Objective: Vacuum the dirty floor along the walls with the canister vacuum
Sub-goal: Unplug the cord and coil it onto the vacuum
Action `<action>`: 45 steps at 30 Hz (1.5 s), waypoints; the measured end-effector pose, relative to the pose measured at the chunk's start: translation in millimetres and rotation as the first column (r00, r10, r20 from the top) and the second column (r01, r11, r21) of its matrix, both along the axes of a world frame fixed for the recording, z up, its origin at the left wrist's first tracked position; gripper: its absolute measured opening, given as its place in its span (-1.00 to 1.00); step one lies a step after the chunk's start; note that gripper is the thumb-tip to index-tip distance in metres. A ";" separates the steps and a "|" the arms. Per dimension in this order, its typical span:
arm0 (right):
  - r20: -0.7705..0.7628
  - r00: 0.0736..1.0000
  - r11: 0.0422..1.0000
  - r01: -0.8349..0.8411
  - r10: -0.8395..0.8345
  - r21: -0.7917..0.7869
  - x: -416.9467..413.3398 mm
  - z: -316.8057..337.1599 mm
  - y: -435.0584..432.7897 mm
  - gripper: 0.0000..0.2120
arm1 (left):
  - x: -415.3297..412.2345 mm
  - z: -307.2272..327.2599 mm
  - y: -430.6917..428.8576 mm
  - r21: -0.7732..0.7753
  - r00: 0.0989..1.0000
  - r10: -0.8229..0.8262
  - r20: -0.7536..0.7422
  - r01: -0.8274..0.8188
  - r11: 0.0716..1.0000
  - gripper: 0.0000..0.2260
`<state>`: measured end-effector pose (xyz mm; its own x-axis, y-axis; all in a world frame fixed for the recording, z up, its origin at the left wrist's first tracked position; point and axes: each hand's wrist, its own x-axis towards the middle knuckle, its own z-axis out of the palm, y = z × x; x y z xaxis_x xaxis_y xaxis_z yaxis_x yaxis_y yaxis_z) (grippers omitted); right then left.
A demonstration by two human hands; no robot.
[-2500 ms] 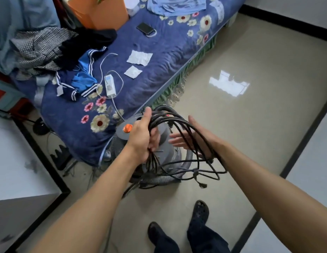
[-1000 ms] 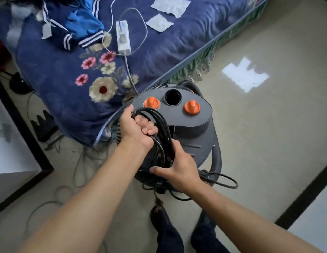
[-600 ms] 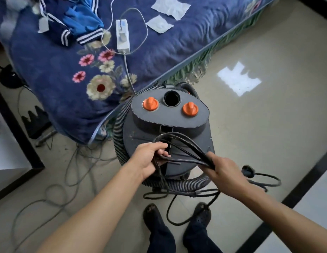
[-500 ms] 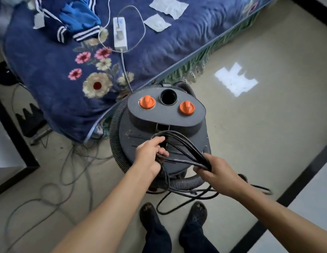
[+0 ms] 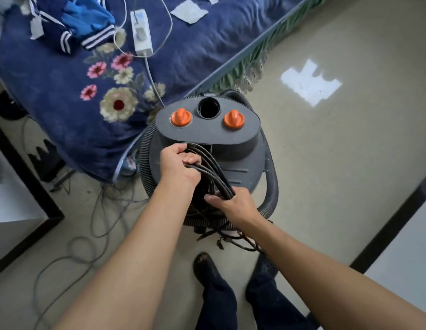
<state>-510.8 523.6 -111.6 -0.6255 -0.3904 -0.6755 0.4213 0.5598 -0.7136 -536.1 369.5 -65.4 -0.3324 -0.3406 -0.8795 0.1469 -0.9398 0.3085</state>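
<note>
The grey canister vacuum (image 5: 240, 158) stands on the floor beside the bed, with two orange knobs and an open hose port on its top. A ribbed grey hose (image 5: 271, 186) is wound around its body. A coil of black power cord (image 5: 213, 171) lies against the vacuum's near side. My left hand (image 5: 177, 163) grips the upper end of the coil under the top housing. My right hand (image 5: 233, 203) grips the lower end. Loose loops of the cord trail on the floor near my feet.
A bed (image 5: 93, 75) with a blue floral cover, clothes and a white power strip (image 5: 141, 32) lies at the upper left. Thin grey cables (image 5: 83, 241) sprawl on the dusty floor at the left. A white cabinet (image 5: 14, 210) with black trim stands far left. A black floor strip (image 5: 392, 220) runs at the right.
Both hands have brought the cord coil in against the vacuum's near side. My left hand rose toward the top housing and my right hand moved inward; the trailing cord pulled closer.
</note>
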 end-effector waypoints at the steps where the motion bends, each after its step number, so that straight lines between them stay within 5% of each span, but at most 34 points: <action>1: -0.016 1.000 0.999 -0.016 0.016 0.037 -0.9 -3.5 0.8 -0.71 | 2.0 -0.4 -2.7 -0.001 1.000 -0.016 -0.012 0.016 1.000 -0.65; 5: -0.113 0.982 0.988 -0.151 0.149 -0.011 -6.6 0.9 13.0 -0.90 | 18.3 -1.6 -14.9 -0.018 0.976 -0.204 -0.075 0.204 0.979 -0.65; 8: -0.081 0.982 0.975 -0.180 0.171 -0.130 -11.9 11.7 33.7 -0.94 | 35.6 -8.3 -11.4 -0.221 0.859 -0.506 0.085 0.511 0.831 -0.72; 9: -0.078 0.980 0.971 -0.195 0.185 -0.136 -14.8 14.6 42.6 -0.92 | 41.9 -13.9 -9.4 -0.347 0.759 -0.612 0.224 0.648 0.678 -0.77; 11: -0.151 0.961 0.971 -0.238 0.231 -0.028 -23.5 11.9 63.1 -0.92 | 52.8 -24.5 -7.0 -0.493 0.496 -0.685 0.534 0.841 0.224 -0.79; 13: -0.257 0.893 0.922 -0.315 0.368 0.227 -34.9 7.6 83.0 -0.90 | 58.1 -32.3 -9.9 -0.525 0.406 -0.624 0.668 0.851 -0.008 -0.68; 17: -0.260 0.706 0.640 -0.344 0.659 0.687 -59.5 12.8 104.9 -0.89 | 52.8 -40.5 -17.6 -0.530 0.524 -0.526 0.670 0.833 0.155 -0.70; 20: -0.265 0.603 0.563 -0.380 0.752 0.734 -71.7 19.9 93.9 -0.87 | 52.8 -53.3 -21.7 -0.400 0.451 -0.599 0.661 0.888 0.228 -0.80; 23: -0.324 0.480 0.535 -0.411 0.815 0.738 -73.5 20.3 55.7 -0.96 | 52.8 -57.1 -26.5 -0.397 0.479 -0.626 0.615 0.874 0.280 -0.75; 25: -0.333 0.420 0.509 -0.432 0.844 0.745 -71.9 16.2 26.9 -0.95 | 51.6 -56.6 -31.4 -0.395 0.434 -0.590 0.681 0.896 0.204 -0.70; 28: -0.343 0.378 0.496 -0.460 0.860 0.737 -67.7 8.7 -4.4 -0.86 | 50.9 -59.3 -45.0 -0.231 0.168 -0.350 0.921 0.962 -0.144 -0.64; 30: -0.379 0.399 0.539 -0.456 0.835 0.708 -67.4 4.9 -16.1 -0.84 | 51.9 -59.7 -55.4 -0.144 0.090 -0.219 0.971 0.960 -0.241 -0.69; 34: -0.413 0.513 0.657 -0.542 0.753 0.524 -73.8 5.7 -27.2 -0.64 | 66.5 -59.7 -81.6 -0.091 0.065 -0.103 0.993 0.956 -0.278 -0.85; 38: -0.471 0.497 0.683 -0.575 0.729 0.450 -64.6 11.5 -29.4 -0.61 | 116.7 -74.1 -123.7 -0.086 0.083 -0.023 0.996 0.988 -0.131 -0.85; 43: -0.639 0.703 0.946 -0.173 0.313 0.274 -46.8 27.1 -36.5 -0.71 | 156.6 -89.1 -121.9 -0.089 0.078 -0.150 0.986 0.994 -0.066 -0.83; 45: -0.505 0.841 0.961 -0.057 0.193 0.272 -46.3 29.4 -46.1 -0.71 | 154.7 -88.6 -116.9 -0.132 0.122 -0.184 0.975 0.990 -0.040 -0.75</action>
<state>-557.1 477.5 -82.2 -0.8670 -0.3611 -0.3434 -0.0617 0.7615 -0.6452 -381.5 252.5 -153.9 -0.4335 -0.7892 -0.4351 -0.8935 0.3135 0.3216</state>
